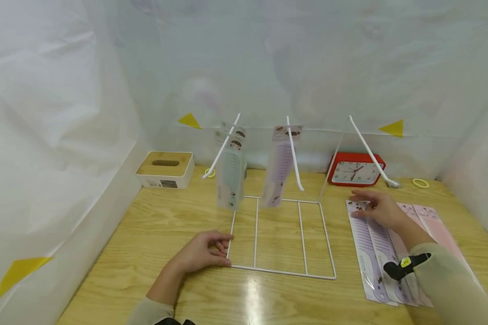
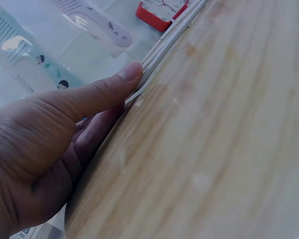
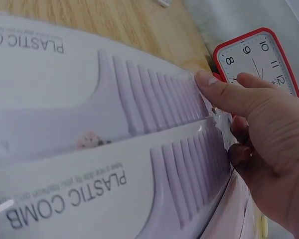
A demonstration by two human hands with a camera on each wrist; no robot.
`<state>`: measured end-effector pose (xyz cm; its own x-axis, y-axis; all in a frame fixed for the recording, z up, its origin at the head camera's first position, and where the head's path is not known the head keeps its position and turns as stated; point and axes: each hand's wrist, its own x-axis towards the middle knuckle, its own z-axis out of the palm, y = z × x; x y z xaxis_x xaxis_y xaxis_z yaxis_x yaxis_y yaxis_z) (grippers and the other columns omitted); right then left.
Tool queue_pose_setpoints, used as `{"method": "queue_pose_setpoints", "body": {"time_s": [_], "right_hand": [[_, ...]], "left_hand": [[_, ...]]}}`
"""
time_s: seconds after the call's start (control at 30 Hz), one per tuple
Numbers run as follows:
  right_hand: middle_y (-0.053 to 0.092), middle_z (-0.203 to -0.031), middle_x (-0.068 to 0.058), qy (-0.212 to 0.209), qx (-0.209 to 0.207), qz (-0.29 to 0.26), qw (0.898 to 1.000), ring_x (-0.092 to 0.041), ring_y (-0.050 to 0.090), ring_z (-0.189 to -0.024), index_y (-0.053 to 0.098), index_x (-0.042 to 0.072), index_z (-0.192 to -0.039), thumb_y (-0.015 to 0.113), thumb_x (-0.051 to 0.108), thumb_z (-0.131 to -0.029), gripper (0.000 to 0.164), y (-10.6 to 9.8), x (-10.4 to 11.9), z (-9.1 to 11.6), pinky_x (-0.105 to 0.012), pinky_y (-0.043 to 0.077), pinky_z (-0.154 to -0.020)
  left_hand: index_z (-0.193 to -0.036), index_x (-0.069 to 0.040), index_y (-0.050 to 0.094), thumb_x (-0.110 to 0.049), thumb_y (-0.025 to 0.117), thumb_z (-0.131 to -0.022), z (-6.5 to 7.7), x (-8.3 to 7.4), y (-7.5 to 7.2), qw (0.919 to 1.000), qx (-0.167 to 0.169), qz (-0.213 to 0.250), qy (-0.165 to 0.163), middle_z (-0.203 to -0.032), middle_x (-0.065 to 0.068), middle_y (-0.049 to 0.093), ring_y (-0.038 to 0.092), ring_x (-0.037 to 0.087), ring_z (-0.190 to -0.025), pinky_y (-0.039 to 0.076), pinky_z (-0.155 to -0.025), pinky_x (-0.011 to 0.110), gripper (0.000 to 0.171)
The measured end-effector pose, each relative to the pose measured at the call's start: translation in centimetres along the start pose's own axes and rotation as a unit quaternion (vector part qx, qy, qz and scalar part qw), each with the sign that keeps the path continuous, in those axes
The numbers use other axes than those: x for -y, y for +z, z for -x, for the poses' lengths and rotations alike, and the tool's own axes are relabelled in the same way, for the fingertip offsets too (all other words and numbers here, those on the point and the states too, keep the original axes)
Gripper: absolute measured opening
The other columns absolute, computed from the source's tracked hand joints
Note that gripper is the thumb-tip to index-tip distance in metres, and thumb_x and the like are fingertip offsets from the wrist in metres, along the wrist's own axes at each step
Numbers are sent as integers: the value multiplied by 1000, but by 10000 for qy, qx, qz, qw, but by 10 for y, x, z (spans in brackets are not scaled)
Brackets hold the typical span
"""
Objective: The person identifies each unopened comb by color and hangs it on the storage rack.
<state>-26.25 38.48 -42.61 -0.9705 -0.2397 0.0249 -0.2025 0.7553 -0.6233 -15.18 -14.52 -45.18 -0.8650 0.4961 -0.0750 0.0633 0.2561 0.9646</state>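
My left hand (image 1: 205, 250) grips the near left corner of the white wire rack's base (image 1: 282, 271), thumb on the wire. From the rack's left arm hang mint-green packaged combs (image 1: 231, 174). A purple packaged comb (image 1: 282, 164) hangs from the middle arm, and the right arm (image 1: 368, 146) carries no comb. My right hand (image 1: 382, 210) is over the top end of two purple packaged combs (image 3: 159, 94) lying overlapped on the table. In the right wrist view the thumb touches one pack's edge. The index finger is apart from the thumb, and the other fingers are bent.
Pink packaged combs (image 1: 437, 225) lie right of the purple ones, partly under my right forearm. A red clock (image 1: 355, 169) stands behind the rack's right side. A white tissue box (image 1: 166, 169) with a wooden top is at back left; a yellow ring (image 1: 420, 183) lies at back right.
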Motion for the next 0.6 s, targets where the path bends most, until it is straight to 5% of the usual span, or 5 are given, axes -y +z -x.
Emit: {"method": "queue_pose_setpoints", "body": {"time_s": [0.3, 0.6], "right_hand": [[65, -128, -18, 94, 179, 619, 9979, -18, 48, -83, 55, 8, -141, 84, 43, -79, 77, 3, -2, -4, -21, 42, -63], [69, -107, -15, -66, -189, -9, 9998, -12, 46, -79, 58, 5, -137, 82, 26, -85, 61, 6, 15, -3, -23, 39, -58]], "left_hand": [[-133, 7, 58, -1, 86, -74, 1, 2, 0, 9999, -15, 74, -80, -106, 18, 60, 65, 18, -93, 63, -85, 25, 66], [-134, 7, 58, -1, 86, -74, 0, 2, 0, 9999, 20, 87, -88, -106, 18, 60, 64, 17, -93, 63, -85, 25, 66]]}}
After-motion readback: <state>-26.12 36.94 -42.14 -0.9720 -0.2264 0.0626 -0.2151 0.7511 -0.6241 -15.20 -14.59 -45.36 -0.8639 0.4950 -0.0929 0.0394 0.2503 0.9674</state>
